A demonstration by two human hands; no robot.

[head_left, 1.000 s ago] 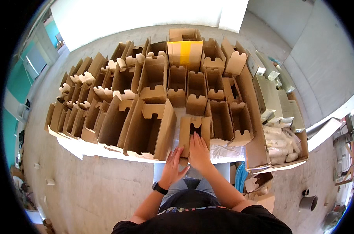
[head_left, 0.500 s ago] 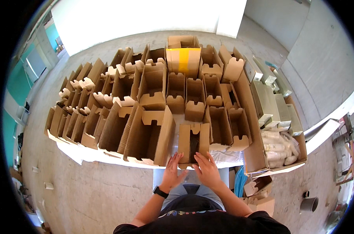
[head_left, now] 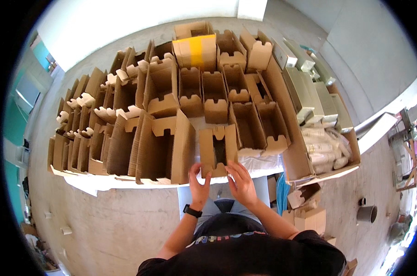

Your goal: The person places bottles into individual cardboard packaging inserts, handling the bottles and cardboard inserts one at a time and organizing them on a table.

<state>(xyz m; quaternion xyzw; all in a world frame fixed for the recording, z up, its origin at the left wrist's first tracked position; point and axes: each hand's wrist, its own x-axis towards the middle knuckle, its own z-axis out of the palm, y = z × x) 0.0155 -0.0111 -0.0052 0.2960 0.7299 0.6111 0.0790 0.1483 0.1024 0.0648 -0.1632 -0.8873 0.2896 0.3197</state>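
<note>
A small narrow cardboard box [head_left: 219,149] stands at the front edge of the table, its top flaps folded out to the sides and its inside dark. Around its near left corner my left hand [head_left: 199,187] is closed, thumb on the notched near end. My right hand [head_left: 243,186] holds the near right corner with bent fingers. A black watch is on my left wrist. To the left of this box stands a large open cardboard box [head_left: 161,152]. Behind it on the right are two medium open boxes, one of them a brown box [head_left: 247,126].
Rows of open cardboard boxes [head_left: 162,85] cover the table. A box with yellow tape [head_left: 197,53] stands at the back. On the right, a big carton [head_left: 278,101] holds greenish-grey boxes [head_left: 296,92] and bagged white bottles [head_left: 321,147]. Cardboard pieces [head_left: 311,218] lie below.
My hands, earlier laid with extended fingers on the box's near end, now grip its near corners. That notched end stands higher. The whole view has shifted a little.
</note>
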